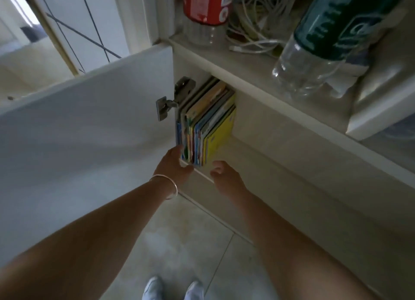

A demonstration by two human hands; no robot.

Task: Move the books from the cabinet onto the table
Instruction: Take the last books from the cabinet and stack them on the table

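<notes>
The row of thin, brightly coloured books [205,124] stood upright on the bottom shelf of the white cabinet [269,124], at the middle of the frame, pressed against the hinge side just inside the open white cabinet door [89,129]. None had left the cabinet yet, so the task seemed to be at its very start.

The chief risk, as I judged it, lay in the books themselves — slim, glossy and many. Squeezed unevenly from the two ends, the middle ones could slide out and drop onto the pale tiled floor [190,243] below. The yellow-covered book [219,138] at the right end leaned outward and looked likeliest to peel away. The metal hinge [174,98] sat just beside the left end of the row, and a hurried pull might catch a cover on it.

The left hand [174,165], a thin silver bangle [167,186] on its wrist, touched the lower left corner of the row, fingers reaching round the leftmost spines; how firmly it gripped I could not tell. The right hand [221,172] hovered just below the yellow book, fingers loosely curled and apart from it, holding nothing. The two hands were set roughly as wide as the stack — apparently ready to clamp it from both sides.
</notes>
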